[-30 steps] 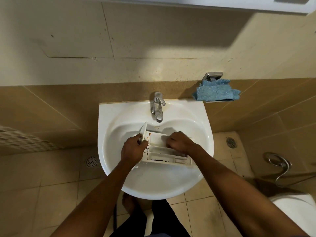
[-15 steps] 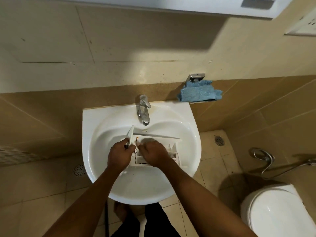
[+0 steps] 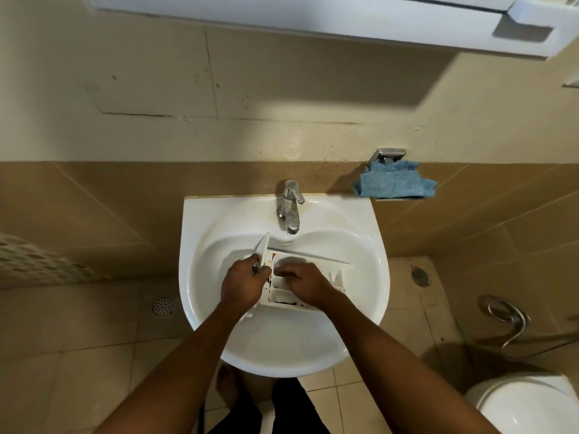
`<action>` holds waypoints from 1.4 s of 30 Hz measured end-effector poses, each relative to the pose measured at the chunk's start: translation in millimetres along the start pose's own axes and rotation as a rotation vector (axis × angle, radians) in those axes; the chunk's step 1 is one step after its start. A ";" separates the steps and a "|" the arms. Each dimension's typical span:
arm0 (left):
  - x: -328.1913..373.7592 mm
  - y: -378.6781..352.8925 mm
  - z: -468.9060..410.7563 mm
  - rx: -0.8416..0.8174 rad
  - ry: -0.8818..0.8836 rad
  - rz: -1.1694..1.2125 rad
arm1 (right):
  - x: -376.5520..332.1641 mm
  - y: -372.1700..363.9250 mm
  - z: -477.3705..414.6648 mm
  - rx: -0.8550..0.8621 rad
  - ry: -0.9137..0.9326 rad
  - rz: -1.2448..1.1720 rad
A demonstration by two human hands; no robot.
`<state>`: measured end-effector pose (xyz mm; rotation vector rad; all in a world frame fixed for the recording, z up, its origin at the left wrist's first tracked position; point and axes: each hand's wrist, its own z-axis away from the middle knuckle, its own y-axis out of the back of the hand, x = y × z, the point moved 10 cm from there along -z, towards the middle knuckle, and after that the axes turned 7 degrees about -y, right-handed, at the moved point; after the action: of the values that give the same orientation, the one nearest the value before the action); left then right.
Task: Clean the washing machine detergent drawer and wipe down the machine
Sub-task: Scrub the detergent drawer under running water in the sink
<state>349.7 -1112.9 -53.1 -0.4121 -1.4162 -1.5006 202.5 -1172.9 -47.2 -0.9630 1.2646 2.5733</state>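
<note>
Grips detergent drawer [image 3: 336,277] w/ L hand [image 3: 244,286] to steady it in sink [image 3: 200,245] under tap [image 3: 289,208]; digs R hand [image 3: 305,283] into compartment, prob scrubbing residue; can't tell if holding anything.

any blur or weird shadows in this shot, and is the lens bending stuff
Head view: the wide lens bows the wall lines; the cabinet overhead throws a broad shadow down the wall; soft glare on the sink rim; fingertips of the right hand blur over the detergent drawer.

Tap [image 3: 289,211] overhangs drawer [image 3: 279,288] far edge; basin [image 3: 282,346] front open; right side apparently free.
</note>
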 end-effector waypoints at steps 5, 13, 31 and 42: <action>1.7 2.0 2.4 0.031 0.013 0.002 | 31.8 13.7 -1.9 -0.037 -0.115 0.416; 2.7 2.3 0.8 0.035 -0.008 -0.010 | 0.2 0.5 -8.0 -0.101 0.023 0.213; 1.0 1.2 2.5 0.042 -0.029 -0.010 | -7.8 19.3 -66.4 -0.194 -0.480 -1.725; 1.0 -2.7 -0.1 0.019 -0.036 0.004 | -9.8 20.8 -71.3 -0.346 -0.421 -1.625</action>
<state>347.0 -1113.9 -53.9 -0.4321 -1.4556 -1.4820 237.7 -1237.9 -59.5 -0.8064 -0.2129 1.4325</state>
